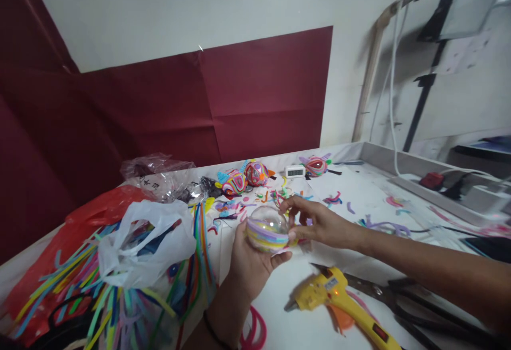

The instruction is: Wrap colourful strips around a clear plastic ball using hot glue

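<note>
My left hand (249, 265) cups a clear plastic ball (267, 227) from below; coloured strips in purple, yellow and pink wrap its lower half. My right hand (315, 222) reaches in from the right, its fingertips pinching the ball's right side and top edge. Both hands hover just above the white table (287, 318). A yellow hot glue gun (339, 296) lies on the table just below my right wrist, nozzle pointing left.
Bags of coloured pipe-cleaner strips (120, 281) fill the left side. Finished colourful ornaments (245, 177) and a small white digital clock (295, 170) sit at the back. Black scissors (403, 296) lie right of the glue gun. Strip scraps litter the table. Cables and a grey tray edge (423, 166) stand far right.
</note>
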Demonstrator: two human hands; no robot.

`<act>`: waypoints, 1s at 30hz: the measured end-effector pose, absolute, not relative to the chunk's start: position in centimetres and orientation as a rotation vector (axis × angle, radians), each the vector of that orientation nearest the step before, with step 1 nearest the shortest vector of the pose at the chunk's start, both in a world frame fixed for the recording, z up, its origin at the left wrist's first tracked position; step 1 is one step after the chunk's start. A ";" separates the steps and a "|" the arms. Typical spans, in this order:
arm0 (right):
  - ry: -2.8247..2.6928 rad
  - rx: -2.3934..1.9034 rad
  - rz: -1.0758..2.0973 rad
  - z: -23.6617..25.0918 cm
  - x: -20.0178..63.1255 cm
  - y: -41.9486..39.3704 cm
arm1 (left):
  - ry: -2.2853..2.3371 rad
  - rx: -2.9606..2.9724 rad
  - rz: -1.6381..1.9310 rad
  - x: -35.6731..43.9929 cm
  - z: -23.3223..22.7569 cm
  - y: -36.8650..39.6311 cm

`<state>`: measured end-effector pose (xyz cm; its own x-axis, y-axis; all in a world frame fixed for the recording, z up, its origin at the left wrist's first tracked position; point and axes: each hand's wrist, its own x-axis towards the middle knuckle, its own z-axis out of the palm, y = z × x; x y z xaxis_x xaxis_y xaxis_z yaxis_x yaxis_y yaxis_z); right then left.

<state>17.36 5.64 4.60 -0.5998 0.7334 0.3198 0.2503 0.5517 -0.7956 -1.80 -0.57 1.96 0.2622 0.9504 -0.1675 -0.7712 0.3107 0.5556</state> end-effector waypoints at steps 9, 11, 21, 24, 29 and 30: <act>-2.101 -0.620 1.143 4.7 16.4 4.9 | 0.554 0.356 1.225 -1.4 2.8 -0.2; -2.079 -0.616 1.139 4.6 16.2 5.0 | 0.582 0.362 1.201 -1.5 2.9 -0.3; -1.909 -0.660 1.285 4.1 15.6 5.3 | 0.830 0.413 1.365 -1.4 2.0 0.5; -1.843 -0.693 1.362 3.7 15.5 5.6 | 0.880 0.467 1.464 -1.4 1.7 0.7; -1.789 -0.806 1.350 3.6 15.4 5.8 | 0.792 0.651 1.454 -1.1 1.9 -0.1; -1.789 -0.831 1.331 3.7 15.3 5.8 | 0.809 0.716 1.471 -1.0 1.9 -0.3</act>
<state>15.30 5.80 3.67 -0.5134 0.8385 0.1825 0.0660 0.2506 -0.9658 -1.02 -0.27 1.90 -0.0590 0.9977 -0.0335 -0.5624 -0.0055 0.8268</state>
